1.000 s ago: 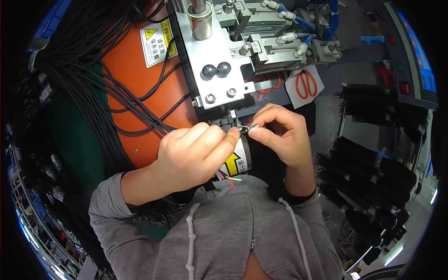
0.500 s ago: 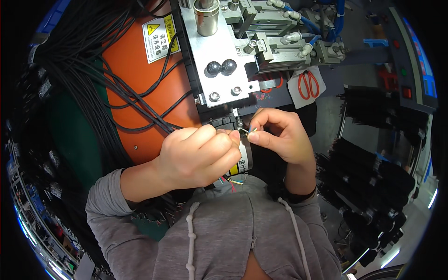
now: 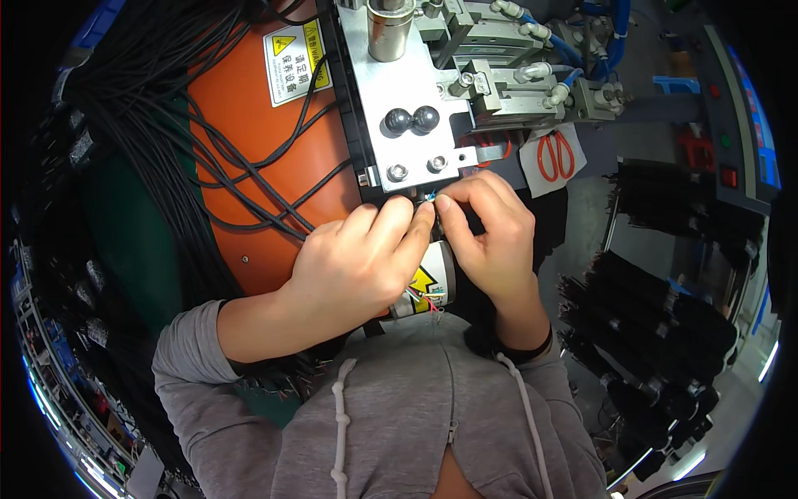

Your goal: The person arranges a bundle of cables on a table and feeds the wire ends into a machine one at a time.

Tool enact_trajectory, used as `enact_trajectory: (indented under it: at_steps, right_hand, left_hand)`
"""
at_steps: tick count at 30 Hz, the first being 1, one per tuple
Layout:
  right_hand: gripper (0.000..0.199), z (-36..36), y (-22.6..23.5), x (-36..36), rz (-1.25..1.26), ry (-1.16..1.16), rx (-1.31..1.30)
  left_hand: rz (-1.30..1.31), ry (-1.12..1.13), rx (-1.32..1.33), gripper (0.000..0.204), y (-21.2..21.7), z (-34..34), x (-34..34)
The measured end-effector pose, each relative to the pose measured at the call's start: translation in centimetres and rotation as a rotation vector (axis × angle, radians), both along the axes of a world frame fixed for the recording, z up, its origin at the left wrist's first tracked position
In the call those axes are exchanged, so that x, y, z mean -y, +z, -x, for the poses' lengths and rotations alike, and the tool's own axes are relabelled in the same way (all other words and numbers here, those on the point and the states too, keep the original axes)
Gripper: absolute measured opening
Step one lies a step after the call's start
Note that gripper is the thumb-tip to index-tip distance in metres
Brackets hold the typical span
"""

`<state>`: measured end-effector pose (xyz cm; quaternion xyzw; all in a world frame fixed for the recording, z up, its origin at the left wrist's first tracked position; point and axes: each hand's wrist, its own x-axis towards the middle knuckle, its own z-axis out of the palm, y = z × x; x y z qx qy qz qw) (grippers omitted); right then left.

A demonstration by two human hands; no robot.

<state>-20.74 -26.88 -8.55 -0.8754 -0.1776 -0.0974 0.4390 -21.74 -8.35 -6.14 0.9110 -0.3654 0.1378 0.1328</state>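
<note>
My left hand [image 3: 357, 258] is closed, its thumb and index finger pinching thin blue and white wires [image 3: 430, 198] just under the front edge of the machine's metal plate [image 3: 416, 150]. Close against it, my right hand [image 3: 495, 237] has thumb and index finger brought together at the same wires; the exact contact is partly hidden. Below my left palm, loose multicoloured wire ends [image 3: 431, 299] stick out in front of a white cylinder with a yellow warning mark [image 3: 435, 270].
A dense bundle of black cables [image 3: 150, 133] spreads over the orange surface [image 3: 266, 179] at left. Pneumatic cylinders [image 3: 524, 100] with blue hoses stand at far right. Red-handled scissors [image 3: 555, 158] lie on a white sheet. More black cable bundles [image 3: 657, 308] hang at right.
Both hands have moved away from me, up to the plate's front edge, taking the wires with them. My right hand's fingers have straightened, and more of the white cylinder shows.
</note>
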Motion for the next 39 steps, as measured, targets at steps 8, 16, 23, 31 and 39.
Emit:
enact_trajectory:
  at_steps: [8,16,23,31,39]
  right_hand:
    - [0.006,0.0,-1.6,-0.6,-0.099,-0.050,0.030]
    - [0.006,0.3,-3.5,0.0,-0.542,-0.082,-0.549]
    - [0.008,-0.1,-1.6,-1.1,-0.241,-0.068,-0.046]
    - [0.017,0.0,-1.9,-0.5,-0.294,-0.119,-0.195]
    - [0.027,-1.2,1.7,-0.3,-0.173,0.542,0.260]
  left_hand:
    - [-0.021,0.039,-0.010,0.028,0.1,0.1,0.2]
    - [0.036,0.019,-0.013,0.029,-0.3,-0.5,0.0]
    - [0.156,-0.023,0.024,0.023,-0.6,-1.1,-0.5]
    - [-0.010,0.064,-0.054,0.025,1.3,0.3,-1.3]
    - [0.070,0.133,-0.200,0.024,1.5,0.2,-1.7]
